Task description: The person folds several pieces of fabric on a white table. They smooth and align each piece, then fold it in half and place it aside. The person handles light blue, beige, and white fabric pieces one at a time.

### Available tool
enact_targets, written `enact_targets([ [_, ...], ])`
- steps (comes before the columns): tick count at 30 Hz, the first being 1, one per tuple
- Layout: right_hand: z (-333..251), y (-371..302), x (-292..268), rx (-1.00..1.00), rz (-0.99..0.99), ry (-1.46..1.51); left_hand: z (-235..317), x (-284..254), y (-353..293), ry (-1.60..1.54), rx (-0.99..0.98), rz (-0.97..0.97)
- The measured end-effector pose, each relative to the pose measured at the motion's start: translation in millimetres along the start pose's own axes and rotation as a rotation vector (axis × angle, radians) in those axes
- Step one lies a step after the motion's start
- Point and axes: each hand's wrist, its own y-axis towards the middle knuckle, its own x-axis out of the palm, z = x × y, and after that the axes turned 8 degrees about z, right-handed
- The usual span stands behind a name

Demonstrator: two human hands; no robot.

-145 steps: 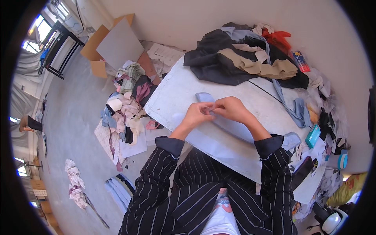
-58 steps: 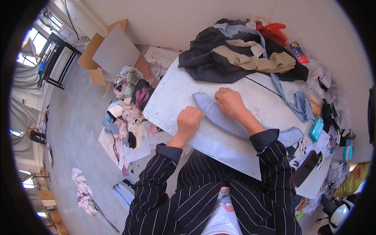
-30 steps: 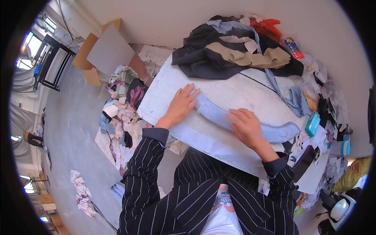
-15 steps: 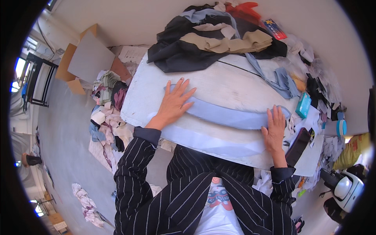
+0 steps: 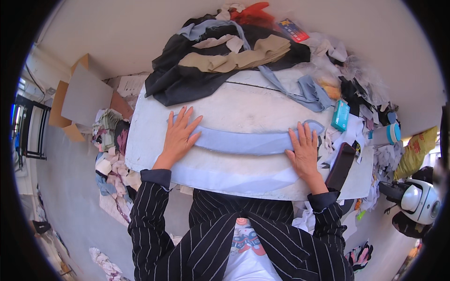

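A curved light-blue fabric strip [image 5: 239, 142] lies across the white table [image 5: 229, 110] in front of me. My left hand [image 5: 178, 138] is flat on its left end, fingers spread. Near the other end rests my right hand [image 5: 303, 151], palm down with fingers stretched out; the strip's tip shows beyond it. Neither hand grips anything. Closer to me, a paler, semi-sheer bluish strip [image 5: 225, 179] runs along the table's front edge, below both hands.
Black cloth [image 5: 180, 77] with folded tan fabric [image 5: 262, 51] is heaped at the back. On the right are blue fabric scraps [image 5: 309, 96], a teal box [image 5: 341, 115], a dark phone [image 5: 341, 165] and a lidded container [image 5: 386, 134]. Fabric scraps [image 5: 112, 164] and a cardboard box [image 5: 86, 98] stand left.
The whole view has shifted, so the table and hands appear farther left. Both hands stay flat on the blue strip, with little visible change in their places on it.
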Motion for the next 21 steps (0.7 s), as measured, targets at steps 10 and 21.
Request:
enact_targets([
  [10, 27, 49, -35, 0.16, 0.355, 0.442, 3, -4, 0, -0.005, -0.011, -0.027],
  [21, 74, 192, 26, 0.014, 0.336, 0.269, -1, -5, -2, -0.034, -0.017, -0.014],
])
